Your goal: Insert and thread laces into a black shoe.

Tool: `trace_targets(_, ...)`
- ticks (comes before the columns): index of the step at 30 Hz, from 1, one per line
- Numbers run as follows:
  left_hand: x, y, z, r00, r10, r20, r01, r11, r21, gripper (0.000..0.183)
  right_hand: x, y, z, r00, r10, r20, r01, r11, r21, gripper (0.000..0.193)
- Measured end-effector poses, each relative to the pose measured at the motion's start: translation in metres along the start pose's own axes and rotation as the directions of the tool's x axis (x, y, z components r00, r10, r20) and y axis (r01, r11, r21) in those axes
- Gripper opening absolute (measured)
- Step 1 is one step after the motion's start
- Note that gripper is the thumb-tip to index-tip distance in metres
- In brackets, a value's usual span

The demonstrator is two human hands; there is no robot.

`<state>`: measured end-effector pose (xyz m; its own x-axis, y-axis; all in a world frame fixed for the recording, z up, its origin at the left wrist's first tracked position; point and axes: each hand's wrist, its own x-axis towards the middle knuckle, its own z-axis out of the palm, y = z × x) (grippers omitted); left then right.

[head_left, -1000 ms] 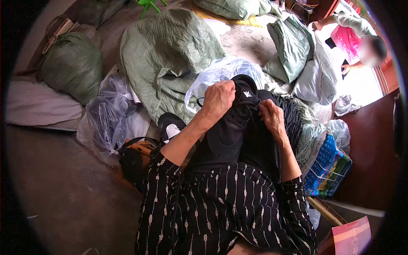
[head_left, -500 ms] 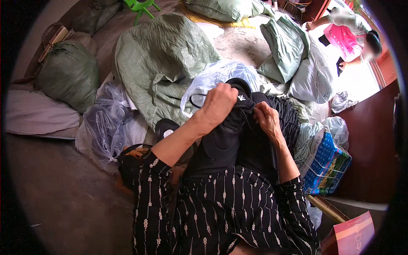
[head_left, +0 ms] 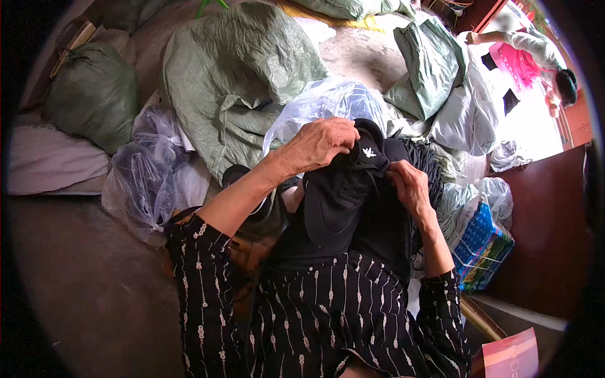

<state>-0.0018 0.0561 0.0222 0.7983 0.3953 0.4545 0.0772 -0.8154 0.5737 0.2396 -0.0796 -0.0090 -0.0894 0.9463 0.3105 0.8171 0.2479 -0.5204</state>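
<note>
On my lap lies a black shoe (head_left: 337, 205), toe toward me, with a small white emblem on its tongue. My left hand (head_left: 328, 143) is closed on the shoe's upper edge, left of the tongue. At the other side of the tongue, near the top eyelets, my right hand (head_left: 408, 184) pinches the shoe's edge; whether a lace is also between those fingers is hidden. A thick bundle of black laces (head_left: 428, 165) hangs just beyond my right hand. Clear plastic sheeting (head_left: 334, 107) lies beyond the shoe.
Ahead spreads a large green woven sack (head_left: 242, 75); another green sack (head_left: 94, 104) stands far left. Clear bags (head_left: 154, 170) sit at left. On the right are a blue patterned bundle (head_left: 482, 246) and a pink box (head_left: 512, 356). A person (head_left: 535, 50) is at the upper right.
My left hand has shifted slightly right and down along the shoe's opening. The shoe and my right hand sit slightly further right, and the tongue's emblem shows more fully.
</note>
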Motion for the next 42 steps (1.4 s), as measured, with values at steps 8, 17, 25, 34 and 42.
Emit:
trace_targets(8, -0.009, -0.017, -0.016, 0.985, -0.108, 0.131, 0.146, 0.934, -0.326, 0.011, 0.03, 0.001, -0.017, 0.925, -0.357, 0.128, 0.376, 0.909, -0.179, 0.023)
trace_targets(17, -0.011, -0.011, -0.018, 0.973, -0.156, 0.168, 0.192, 0.956, -0.221, 0.02, 0.056, 0.012, -0.04, 0.69, -0.531, 0.493, 0.613, 0.79, -0.008, 0.033)
trace_targets(25, -0.011, -0.006, -0.006, 0.992, -0.115, 0.05, 0.117, 0.992, -0.041, 0.02, 0.058, 0.013, -0.034, 0.689, -0.621, 0.373, 0.678, 0.734, -0.03, 0.022)
trace_targets(34, 0.025, 0.032, -0.006, 0.997, -0.064, 0.044, 0.061, 0.997, 0.056, 0.014, 0.06, 0.004, -0.028, 0.834, -0.414, 0.364, 0.456, 0.889, -0.034, 0.017)
trace_targets(42, 0.011, 0.042, 0.01, 0.984, 0.006, 0.177, -0.014, 0.999, 0.042, 0.024, 0.052, 0.003, -0.019, 0.791, -0.177, 0.586, 0.337, 0.925, -0.176, 0.017)
